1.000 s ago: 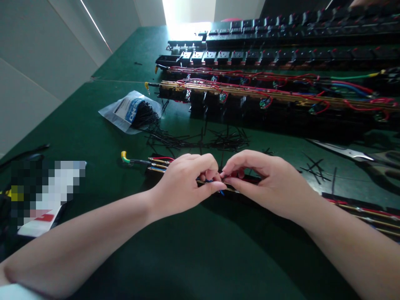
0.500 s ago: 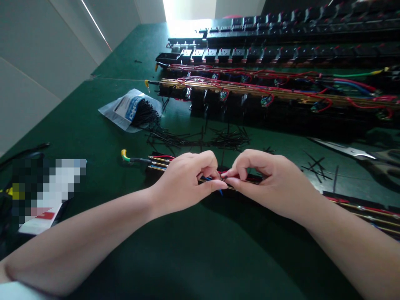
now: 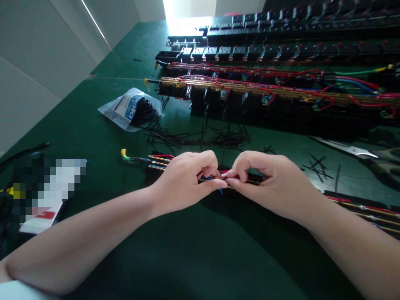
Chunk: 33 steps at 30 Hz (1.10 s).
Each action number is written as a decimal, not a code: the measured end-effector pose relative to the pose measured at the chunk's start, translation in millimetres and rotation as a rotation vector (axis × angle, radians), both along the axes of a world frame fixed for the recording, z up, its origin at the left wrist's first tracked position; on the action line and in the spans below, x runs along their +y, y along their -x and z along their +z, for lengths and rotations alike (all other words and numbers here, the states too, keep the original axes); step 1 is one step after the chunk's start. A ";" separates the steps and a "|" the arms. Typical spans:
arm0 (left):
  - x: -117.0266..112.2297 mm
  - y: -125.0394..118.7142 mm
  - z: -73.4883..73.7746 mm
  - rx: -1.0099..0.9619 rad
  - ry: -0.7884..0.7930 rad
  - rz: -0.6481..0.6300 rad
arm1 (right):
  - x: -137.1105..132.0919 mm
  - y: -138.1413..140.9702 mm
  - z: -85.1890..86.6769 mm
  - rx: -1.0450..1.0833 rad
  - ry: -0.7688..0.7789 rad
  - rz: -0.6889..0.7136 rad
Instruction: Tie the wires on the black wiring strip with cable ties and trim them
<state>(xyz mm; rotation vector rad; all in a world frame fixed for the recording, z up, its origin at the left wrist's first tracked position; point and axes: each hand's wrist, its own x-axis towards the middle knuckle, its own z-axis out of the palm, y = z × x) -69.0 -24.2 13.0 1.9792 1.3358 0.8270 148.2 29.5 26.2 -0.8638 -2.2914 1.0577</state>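
A long black power strip assembly (image 3: pixel 153 160) with brass bars and red and blue wires lies crosswise before me, both hands over its middle. My left hand (image 3: pixel 190 177) is closed in a pinch at the wires; what its fingertips hold is hidden. Close against it, my right hand (image 3: pixel 265 173) pinches thumb and forefinger on a small dark piece that looks like a black cable tie (image 3: pixel 224 177). A blue wire (image 3: pixel 221 191) pokes out below the fingertips. From the assembly's left end sticks a cable with a yellow-green tip (image 3: pixel 125 155).
Loose black cable ties (image 3: pixel 229 137) lie behind my hands, beside an opened plastic bag (image 3: pixel 125 109) of them. Scissors (image 3: pixel 359 151) rest at the right. Several more wired strips (image 3: pixel 250 85) fill the back. A white-and-red packet (image 3: pixel 42 221) is at the left.
Almost nothing differs. Both hands keep their pinch at the same spot on the assembly, and the view has shifted very slightly.
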 end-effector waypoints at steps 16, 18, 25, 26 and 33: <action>0.2 0.0 -7.1 -0.045 -0.304 -0.066 | 1.0 0.0 2.8 -0.036 0.071 0.053; 0.5 0.0 -8.2 -0.052 -0.329 -0.080 | 1.2 -0.5 2.4 -0.028 0.065 0.069; 0.6 0.0 -10.7 -0.023 -0.343 -0.092 | 1.0 -0.2 1.5 -0.017 0.044 0.054; 0.5 0.0 -10.6 -0.019 -0.340 -0.090 | 1.1 0.1 1.8 -0.019 0.042 0.052; -0.1 -0.4 -9.8 0.001 -0.345 -0.077 | 2.3 0.4 1.9 -0.007 0.027 0.050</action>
